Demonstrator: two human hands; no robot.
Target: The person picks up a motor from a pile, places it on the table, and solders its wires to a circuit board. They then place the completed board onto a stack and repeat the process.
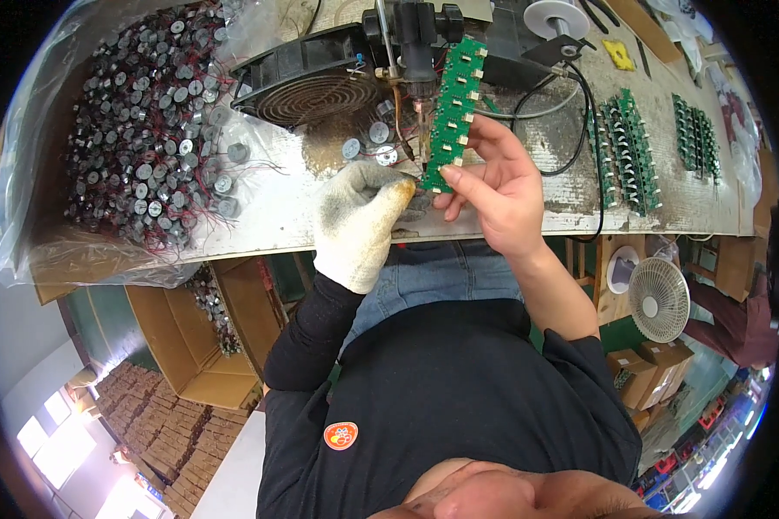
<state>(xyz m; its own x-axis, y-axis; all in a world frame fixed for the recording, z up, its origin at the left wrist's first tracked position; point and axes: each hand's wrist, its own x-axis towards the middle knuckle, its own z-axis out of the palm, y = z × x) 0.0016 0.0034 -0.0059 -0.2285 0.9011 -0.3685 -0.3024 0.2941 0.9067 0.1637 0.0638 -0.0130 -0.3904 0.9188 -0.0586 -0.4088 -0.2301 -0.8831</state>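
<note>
My right hand point(506, 186), bare, grips a long green circuit board point(454, 108) between thumb and fingers near its lower end. The strip stands tilted, with a row of small white connectors along its edge. My left hand point(361, 212), in a whitish glove stained at the fingertips, is closed in a pinch beside the board's lower end; what it holds, if anything, is hidden. Just beyond it several small round metal motors point(378, 132) lie on the bench. A soldering tip point(420, 108) on a stand points down left of the board.
Heaped motors with red wires point(147, 130) fill a plastic-lined box at left. A black fan point(320, 86) stands behind my left hand. A wire spool point(558, 19), black cables point(593, 112), a yellow sponge point(618, 54) and more green boards point(636, 156) are to the right.
</note>
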